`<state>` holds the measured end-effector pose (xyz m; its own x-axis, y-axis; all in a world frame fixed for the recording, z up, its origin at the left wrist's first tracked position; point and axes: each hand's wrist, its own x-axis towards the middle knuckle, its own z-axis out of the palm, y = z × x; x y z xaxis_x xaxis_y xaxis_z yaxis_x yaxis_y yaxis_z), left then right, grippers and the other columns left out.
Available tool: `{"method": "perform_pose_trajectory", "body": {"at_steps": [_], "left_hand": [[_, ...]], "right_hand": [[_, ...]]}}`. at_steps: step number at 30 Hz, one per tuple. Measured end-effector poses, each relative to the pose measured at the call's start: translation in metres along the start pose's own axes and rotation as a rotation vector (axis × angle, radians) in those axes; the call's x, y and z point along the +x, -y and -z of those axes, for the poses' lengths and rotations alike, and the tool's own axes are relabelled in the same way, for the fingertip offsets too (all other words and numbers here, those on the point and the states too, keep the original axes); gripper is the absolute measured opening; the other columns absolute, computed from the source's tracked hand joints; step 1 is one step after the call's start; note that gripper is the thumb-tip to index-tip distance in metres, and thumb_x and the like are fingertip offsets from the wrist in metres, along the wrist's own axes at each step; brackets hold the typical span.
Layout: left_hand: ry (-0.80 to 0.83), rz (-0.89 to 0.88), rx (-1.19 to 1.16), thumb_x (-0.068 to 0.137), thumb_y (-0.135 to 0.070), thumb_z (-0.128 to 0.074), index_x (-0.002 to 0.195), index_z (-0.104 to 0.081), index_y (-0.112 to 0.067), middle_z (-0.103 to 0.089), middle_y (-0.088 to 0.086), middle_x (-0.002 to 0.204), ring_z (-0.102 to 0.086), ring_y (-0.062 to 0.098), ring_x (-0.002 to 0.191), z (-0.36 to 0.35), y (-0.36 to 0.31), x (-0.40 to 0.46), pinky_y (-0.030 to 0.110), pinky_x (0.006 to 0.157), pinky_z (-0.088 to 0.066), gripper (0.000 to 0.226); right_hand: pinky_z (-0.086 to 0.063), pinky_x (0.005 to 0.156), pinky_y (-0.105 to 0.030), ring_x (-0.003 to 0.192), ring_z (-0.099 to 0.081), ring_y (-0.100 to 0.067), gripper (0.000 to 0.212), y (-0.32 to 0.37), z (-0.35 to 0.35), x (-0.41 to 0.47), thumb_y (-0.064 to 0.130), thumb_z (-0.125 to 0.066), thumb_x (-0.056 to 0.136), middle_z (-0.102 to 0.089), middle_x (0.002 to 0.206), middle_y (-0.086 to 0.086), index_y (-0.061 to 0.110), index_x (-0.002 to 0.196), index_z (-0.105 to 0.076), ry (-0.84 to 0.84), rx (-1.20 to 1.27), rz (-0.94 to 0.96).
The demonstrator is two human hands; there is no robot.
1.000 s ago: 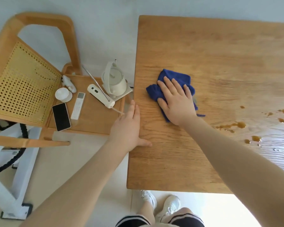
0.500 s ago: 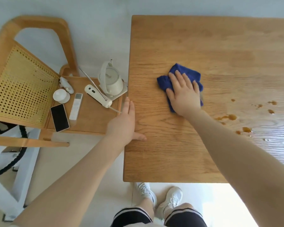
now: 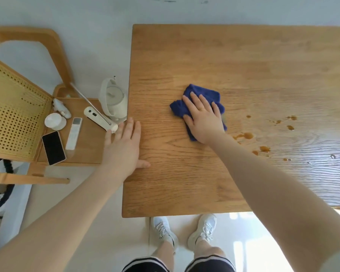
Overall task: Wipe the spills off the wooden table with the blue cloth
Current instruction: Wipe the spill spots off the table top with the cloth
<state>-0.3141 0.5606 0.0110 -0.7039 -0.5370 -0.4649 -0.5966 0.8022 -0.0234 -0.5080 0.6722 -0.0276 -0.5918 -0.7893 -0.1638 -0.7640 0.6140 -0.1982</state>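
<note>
A crumpled blue cloth [image 3: 201,96] lies on the wooden table [image 3: 214,55], left of centre. My right hand [image 3: 203,119] presses flat on it with straight, spread fingers. Brown spills [image 3: 245,136] dot the tabletop just right of the cloth, with more drops [image 3: 290,122] further right. My left hand [image 3: 124,148] rests flat on the table's left edge, thumb on the top, fingers straight.
A wooden chair [image 3: 18,107] stands left of the table. On its seat are a white kettle [image 3: 113,100], a phone [image 3: 53,147], a remote [image 3: 74,133], a white handheld device [image 3: 98,118] and a small white cup [image 3: 54,121]. My feet [image 3: 185,230] are below the near edge.
My right hand slid the blue cloth to the right across the table, closer to the brown spills. My left hand stayed on the table's left edge.
</note>
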Motion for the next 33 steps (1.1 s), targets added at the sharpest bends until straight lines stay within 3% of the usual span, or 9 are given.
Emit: {"method": "perform_pose_trajectory", "body": {"at_steps": [4, 8, 11, 15, 19, 24, 26, 29, 33], "left_hand": [[0.005, -0.066, -0.092, 0.081, -0.047, -0.063, 0.148, 0.012, -0.017, 0.021, 0.005, 0.156, 0.01, 0.021, 0.145, 0.003, -0.014, -0.004, 0.041, 0.117, -0.002, 0.106], [-0.022, -0.147, -0.256, 0.083, -0.054, -0.056, 0.149, 0.007, -0.014, 0.017, 0.003, 0.157, 0.009, 0.019, 0.145, 0.005, -0.047, 0.004, 0.037, 0.117, -0.002, 0.099], [-0.1, -0.179, -0.297, 0.081, -0.056, -0.058, 0.149, 0.006, -0.015, 0.021, 0.004, 0.156, 0.008, 0.021, 0.145, 0.003, -0.068, 0.009, 0.034, 0.116, -0.002, 0.102], [-0.044, -0.127, -0.273, 0.078, -0.068, -0.049, 0.149, 0.008, -0.015, 0.023, 0.004, 0.155, 0.008, 0.027, 0.145, -0.002, -0.09, 0.006, 0.04, 0.116, -0.005, 0.105], [-0.056, -0.083, -0.162, 0.075, -0.076, -0.042, 0.15, 0.0, -0.013, 0.004, 0.005, 0.159, -0.001, 0.029, 0.145, 0.001, -0.096, 0.008, 0.042, 0.116, -0.008, 0.106], [0.009, 0.008, -0.135, 0.069, -0.078, -0.047, 0.148, 0.004, -0.006, 0.009, 0.011, 0.157, 0.003, 0.035, 0.144, 0.005, -0.116, 0.007, 0.045, 0.116, -0.01, 0.119], [0.004, 0.042, -0.198, 0.067, -0.079, -0.049, 0.149, 0.007, -0.01, 0.008, 0.012, 0.158, 0.004, 0.036, 0.144, 0.005, -0.121, 0.009, 0.045, 0.118, -0.011, 0.12], [0.0, 0.115, -0.344, 0.061, -0.078, -0.057, 0.148, 0.013, -0.027, 0.007, 0.011, 0.157, 0.007, 0.04, 0.142, 0.006, -0.129, 0.016, 0.048, 0.117, -0.008, 0.122], [0.012, 0.157, -0.263, 0.06, -0.077, -0.06, 0.147, 0.008, -0.033, 0.01, 0.016, 0.155, 0.009, 0.047, 0.139, 0.005, -0.143, 0.021, 0.054, 0.115, -0.004, 0.119]], "right_hand": [[-0.004, 0.114, -0.043, 0.144, -0.011, -0.019, 0.054, 0.005, -0.013, -0.063, 0.037, -0.033, 0.096, -0.015, 0.156, 0.004, 0.032, 0.146, -0.016, -0.025, -0.008, 0.137], [-0.013, 0.11, -0.043, 0.138, -0.03, -0.022, 0.054, -0.013, -0.02, -0.083, 0.042, -0.035, 0.089, -0.034, 0.149, 0.001, 0.027, 0.141, -0.034, -0.049, -0.031, 0.301], [-0.014, 0.111, -0.044, 0.14, -0.027, -0.021, 0.057, -0.027, -0.011, -0.041, 0.046, -0.031, 0.088, -0.032, 0.151, 0.001, 0.027, 0.142, -0.033, -0.098, -0.027, 0.23], [-0.006, 0.114, -0.043, 0.144, -0.01, -0.017, 0.056, -0.04, 0.001, 0.006, 0.047, -0.033, 0.095, -0.016, 0.156, 0.004, 0.029, 0.146, -0.019, -0.04, -0.021, 0.09], [-0.006, 0.115, -0.045, 0.144, -0.01, -0.018, 0.063, -0.039, -0.003, -0.024, 0.058, -0.017, 0.091, -0.016, 0.156, 0.003, 0.028, 0.147, -0.018, -0.051, -0.023, 0.126], [-0.013, 0.113, -0.046, 0.142, -0.021, -0.022, 0.058, -0.054, -0.006, -0.075, 0.049, -0.018, 0.092, -0.025, 0.153, 0.001, 0.027, 0.144, -0.027, 0.013, -0.061, 0.289], [-0.012, 0.113, -0.045, 0.142, -0.019, -0.02, 0.057, -0.064, 0.001, -0.056, 0.05, -0.017, 0.092, -0.023, 0.154, 0.003, 0.03, 0.145, -0.025, 0.02, -0.068, 0.299], [-0.008, 0.114, -0.044, 0.144, -0.009, -0.018, 0.052, -0.078, 0.012, -0.001, 0.048, -0.022, 0.097, -0.015, 0.156, 0.005, 0.032, 0.146, -0.018, -0.021, -0.025, 0.113], [-0.004, 0.115, -0.044, 0.145, -0.004, -0.018, 0.052, -0.084, 0.018, 0.019, 0.045, -0.023, 0.098, -0.008, 0.157, 0.005, 0.031, 0.147, -0.013, 0.002, -0.007, 0.061]]}}
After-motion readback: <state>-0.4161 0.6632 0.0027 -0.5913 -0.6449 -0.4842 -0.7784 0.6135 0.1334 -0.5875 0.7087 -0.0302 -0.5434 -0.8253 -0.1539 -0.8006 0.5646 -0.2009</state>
